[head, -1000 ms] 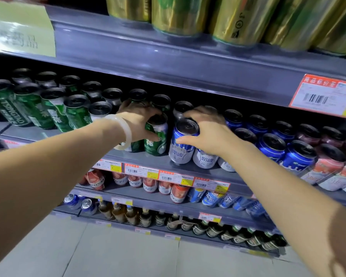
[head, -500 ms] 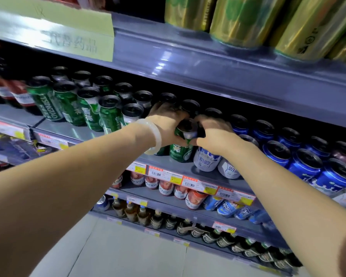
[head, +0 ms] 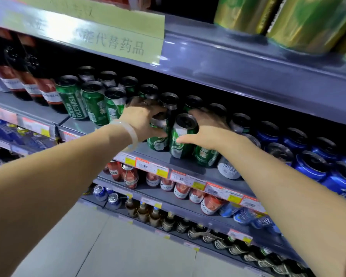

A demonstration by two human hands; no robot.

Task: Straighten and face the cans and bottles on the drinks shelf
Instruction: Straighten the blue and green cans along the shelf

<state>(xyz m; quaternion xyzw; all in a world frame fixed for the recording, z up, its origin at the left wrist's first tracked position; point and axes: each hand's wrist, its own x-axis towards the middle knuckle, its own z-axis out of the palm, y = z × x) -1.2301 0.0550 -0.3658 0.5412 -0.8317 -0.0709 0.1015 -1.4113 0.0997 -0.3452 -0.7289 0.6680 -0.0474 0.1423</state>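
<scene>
My right hand had left the blue-and-white can and curled around a green can at the shelf's front edge. My left hand gripped the neighbouring green can just beside it.

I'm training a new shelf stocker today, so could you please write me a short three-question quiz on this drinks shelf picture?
1. True or false: both hands are on green cans.
2. Which wrist wears the pale bangle? A) left B) right
3. What colour are the cans at the right end of the same shelf?

Key
1. True: the left hand has its grip on one green can, and the right hand holds the neighbouring green can.
2. A.
3. Blue: the blue cans stand right of the green ones.
</scene>
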